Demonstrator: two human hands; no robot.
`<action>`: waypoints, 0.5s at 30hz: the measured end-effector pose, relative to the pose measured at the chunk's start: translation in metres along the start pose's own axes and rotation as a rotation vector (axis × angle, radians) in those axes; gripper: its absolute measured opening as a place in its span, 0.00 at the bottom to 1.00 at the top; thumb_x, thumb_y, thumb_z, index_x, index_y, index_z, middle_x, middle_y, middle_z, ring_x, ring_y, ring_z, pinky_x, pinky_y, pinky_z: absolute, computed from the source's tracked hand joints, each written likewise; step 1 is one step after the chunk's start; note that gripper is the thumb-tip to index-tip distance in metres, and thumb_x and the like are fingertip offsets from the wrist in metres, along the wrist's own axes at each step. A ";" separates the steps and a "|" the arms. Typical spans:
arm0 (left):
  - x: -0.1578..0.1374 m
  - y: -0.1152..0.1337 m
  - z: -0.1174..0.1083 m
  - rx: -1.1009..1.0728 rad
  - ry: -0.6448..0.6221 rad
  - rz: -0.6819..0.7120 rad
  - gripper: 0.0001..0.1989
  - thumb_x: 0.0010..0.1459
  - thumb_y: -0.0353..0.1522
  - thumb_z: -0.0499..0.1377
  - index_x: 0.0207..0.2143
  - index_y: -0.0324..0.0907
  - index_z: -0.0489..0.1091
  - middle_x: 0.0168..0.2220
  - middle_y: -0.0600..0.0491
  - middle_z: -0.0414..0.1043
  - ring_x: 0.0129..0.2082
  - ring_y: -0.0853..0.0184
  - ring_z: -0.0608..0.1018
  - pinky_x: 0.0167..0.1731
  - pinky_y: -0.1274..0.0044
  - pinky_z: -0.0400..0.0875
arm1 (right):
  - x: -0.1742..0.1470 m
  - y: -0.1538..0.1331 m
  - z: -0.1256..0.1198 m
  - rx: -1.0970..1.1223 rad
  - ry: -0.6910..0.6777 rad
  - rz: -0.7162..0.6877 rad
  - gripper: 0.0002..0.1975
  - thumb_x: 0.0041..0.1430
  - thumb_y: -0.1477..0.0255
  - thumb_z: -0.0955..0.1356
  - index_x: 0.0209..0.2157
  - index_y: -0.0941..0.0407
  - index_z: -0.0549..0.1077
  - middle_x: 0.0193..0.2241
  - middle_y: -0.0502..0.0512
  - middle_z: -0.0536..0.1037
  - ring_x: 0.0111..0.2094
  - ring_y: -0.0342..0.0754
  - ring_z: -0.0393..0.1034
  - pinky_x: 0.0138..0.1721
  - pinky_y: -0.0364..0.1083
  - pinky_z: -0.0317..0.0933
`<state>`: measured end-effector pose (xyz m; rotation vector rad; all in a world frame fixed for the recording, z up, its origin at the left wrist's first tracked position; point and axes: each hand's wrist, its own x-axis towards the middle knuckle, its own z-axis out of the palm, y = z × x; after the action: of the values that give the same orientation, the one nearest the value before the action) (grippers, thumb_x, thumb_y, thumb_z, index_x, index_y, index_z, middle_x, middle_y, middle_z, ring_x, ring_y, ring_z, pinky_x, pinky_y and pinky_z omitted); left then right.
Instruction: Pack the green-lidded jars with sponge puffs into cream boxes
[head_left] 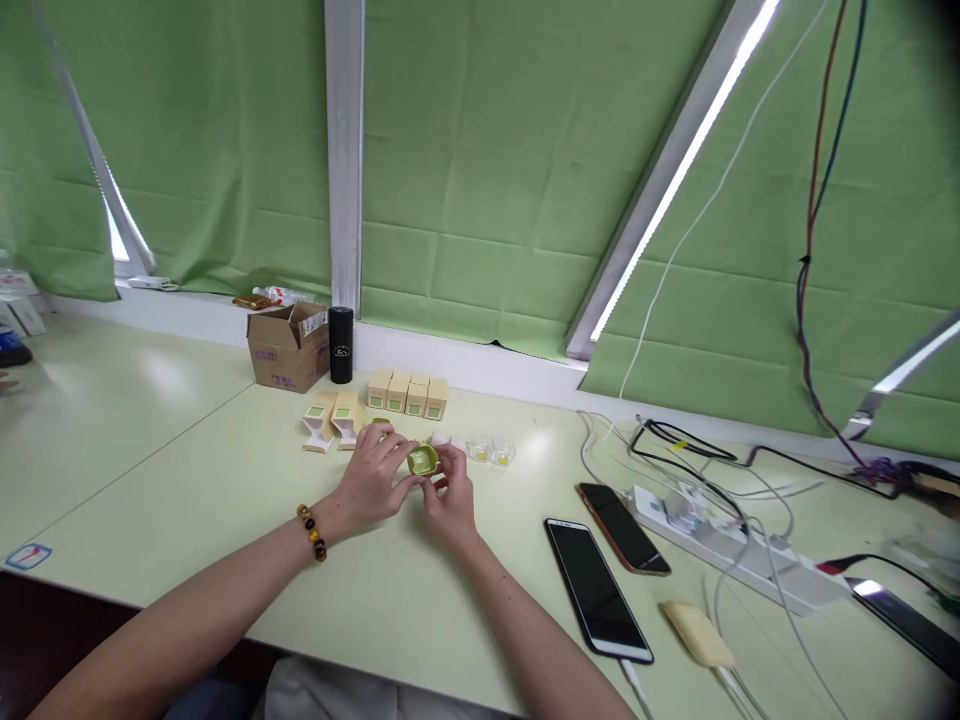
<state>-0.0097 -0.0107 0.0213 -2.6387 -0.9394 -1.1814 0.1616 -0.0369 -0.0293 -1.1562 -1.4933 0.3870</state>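
Note:
Between my two hands is a small green square cup (423, 460), its open top tilted towards me. My left hand (373, 476), with a beaded bracelet at the wrist, grips the cup's left side. My right hand (452, 492) pinches its right side. Just behind the fingers lie small white pieces (447, 440), partly hidden. To their right sit two clear plastic cups (490, 453) with a bit of yellow inside. Beyond my left hand stand two opened small cartons (332, 420), and another green piece (381, 421) shows partly above the knuckles.
Several closed small boxes (407, 393) stand in a row at the back. Left of them are a black tumbler (340, 345) and an open cardboard box (288, 348). Two phones (598, 590), a white power strip (735, 550) and tangled cables occupy the right side.

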 end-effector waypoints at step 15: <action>-0.005 -0.001 0.019 -0.555 0.051 -0.305 0.18 0.70 0.43 0.53 0.40 0.41 0.77 0.38 0.47 0.70 0.44 0.59 0.71 0.47 0.66 0.68 | -0.003 -0.009 0.002 0.032 0.070 -0.211 0.25 0.61 0.73 0.70 0.57 0.50 0.62 0.43 0.55 0.69 0.38 0.47 0.69 0.27 0.44 0.69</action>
<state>-0.0004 -0.0065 0.0042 -2.9161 -1.1796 -1.7990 0.1551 -0.0431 -0.0249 -0.9664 -1.5250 0.2228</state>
